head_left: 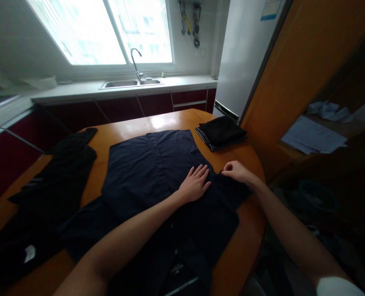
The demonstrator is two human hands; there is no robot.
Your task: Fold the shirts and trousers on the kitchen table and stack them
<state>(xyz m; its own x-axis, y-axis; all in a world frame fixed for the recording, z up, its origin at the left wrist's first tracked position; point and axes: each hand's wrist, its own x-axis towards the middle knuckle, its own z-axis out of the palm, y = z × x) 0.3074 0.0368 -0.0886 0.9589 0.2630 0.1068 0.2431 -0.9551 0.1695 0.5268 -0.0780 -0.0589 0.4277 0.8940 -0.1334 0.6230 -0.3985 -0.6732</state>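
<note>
A dark navy buttoned shirt (148,164) lies spread on the wooden table, its collar toward me and its hem at the far side. My left hand (195,183) rests flat on the right part of the shirt, fingers spread. At the shirt's right edge, my right hand (236,170) pinches the cloth near the sleeve between thumb and fingers. The sleeve fabric hangs below that hand over the table.
A stack of folded dark clothes (221,132) sits at the table's far right. Dark crumpled garments (53,181) cover the left side of the wooden table (182,117). Beyond are a sink (120,84), a faucet (136,63) and a fridge (240,53). Papers (313,133) lie on a shelf at right.
</note>
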